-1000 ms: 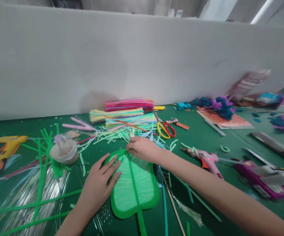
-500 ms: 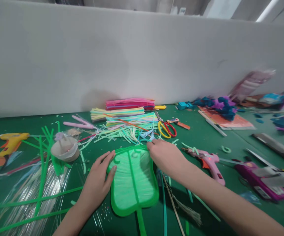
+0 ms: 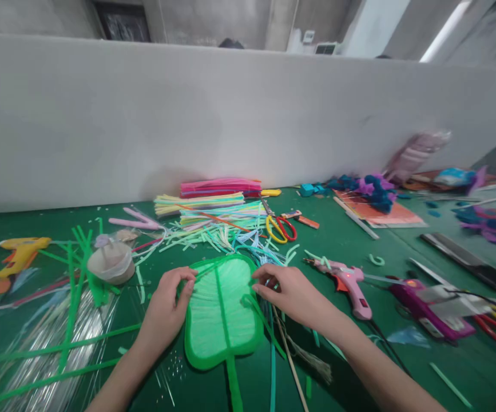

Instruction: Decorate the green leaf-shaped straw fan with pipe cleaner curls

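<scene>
A green tabletop (image 3: 337, 243) holds coloured pipe-cleaner bundles (image 3: 213, 203), red-and-yellow scissors (image 3: 278, 225), a cup (image 3: 112, 268), a yellow glue gun (image 3: 19, 252) and a pink glue gun (image 3: 351, 280)

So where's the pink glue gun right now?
In the head view, the pink glue gun lies right of centre on the green table, between the right hand and the purple device.

Fan (image 3: 207, 320) on table (image 3: 337, 245); cup (image 3: 116, 268) left, scissors (image 3: 277, 220) behind-right.

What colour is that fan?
The fan is green, paler inside than at its edge, best seen in the head view.
</scene>
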### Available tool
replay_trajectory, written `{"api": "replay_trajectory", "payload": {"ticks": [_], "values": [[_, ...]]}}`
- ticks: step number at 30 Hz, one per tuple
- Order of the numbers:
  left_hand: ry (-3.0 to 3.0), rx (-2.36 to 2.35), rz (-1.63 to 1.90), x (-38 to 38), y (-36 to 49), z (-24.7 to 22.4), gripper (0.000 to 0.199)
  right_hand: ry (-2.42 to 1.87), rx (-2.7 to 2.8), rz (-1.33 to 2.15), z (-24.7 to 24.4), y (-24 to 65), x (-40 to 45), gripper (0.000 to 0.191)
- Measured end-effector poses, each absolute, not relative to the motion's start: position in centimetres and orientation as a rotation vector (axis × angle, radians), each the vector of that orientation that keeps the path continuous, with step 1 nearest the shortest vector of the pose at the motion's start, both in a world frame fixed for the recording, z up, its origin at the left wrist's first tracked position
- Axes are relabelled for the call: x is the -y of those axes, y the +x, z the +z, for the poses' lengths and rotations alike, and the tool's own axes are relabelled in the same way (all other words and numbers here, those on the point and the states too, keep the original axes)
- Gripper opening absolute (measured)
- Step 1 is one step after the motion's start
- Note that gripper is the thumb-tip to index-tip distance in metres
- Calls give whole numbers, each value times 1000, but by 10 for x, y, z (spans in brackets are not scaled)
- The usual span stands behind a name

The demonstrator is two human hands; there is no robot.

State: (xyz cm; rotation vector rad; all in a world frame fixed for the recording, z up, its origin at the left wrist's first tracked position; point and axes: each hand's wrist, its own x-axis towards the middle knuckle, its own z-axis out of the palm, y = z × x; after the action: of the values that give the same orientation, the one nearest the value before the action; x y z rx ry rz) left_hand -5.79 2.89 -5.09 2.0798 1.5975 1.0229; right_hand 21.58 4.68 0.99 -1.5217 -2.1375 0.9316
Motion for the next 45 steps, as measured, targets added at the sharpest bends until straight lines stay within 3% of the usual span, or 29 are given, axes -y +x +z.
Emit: {"api": "replay_trajectory", "payload": {"ticks": [9, 18, 24, 28, 34, 39, 45], "values": [[1234, -1469, 1225, -17, -40, -12, 36, -1373, 2015, 1073, -7, 198, -37, 21], [633, -1247, 1392, -21, -13, -3, 37, -854, 1677, 1553, -13, 189, -20, 32], [480, -1100, 1345, -15, 2, -2, 22, -748, 1406, 1680, -14, 181, -14, 24], [498, -963, 1197, -7, 9, -9, 31, -744, 1418, 1612, -15, 182, -16, 26], [564, -938, 1110, -1, 15, -21, 29, -660, 1349, 1662, -24, 180, -18, 41], [587, -894, 1089, -2, 15, -21, 28, -645, 1224, 1758, -23, 178, -16, 22], [625, -886, 1089, -3, 13, -22, 32, -668, 1195, 1830, -25, 178, -15, 23]]}}
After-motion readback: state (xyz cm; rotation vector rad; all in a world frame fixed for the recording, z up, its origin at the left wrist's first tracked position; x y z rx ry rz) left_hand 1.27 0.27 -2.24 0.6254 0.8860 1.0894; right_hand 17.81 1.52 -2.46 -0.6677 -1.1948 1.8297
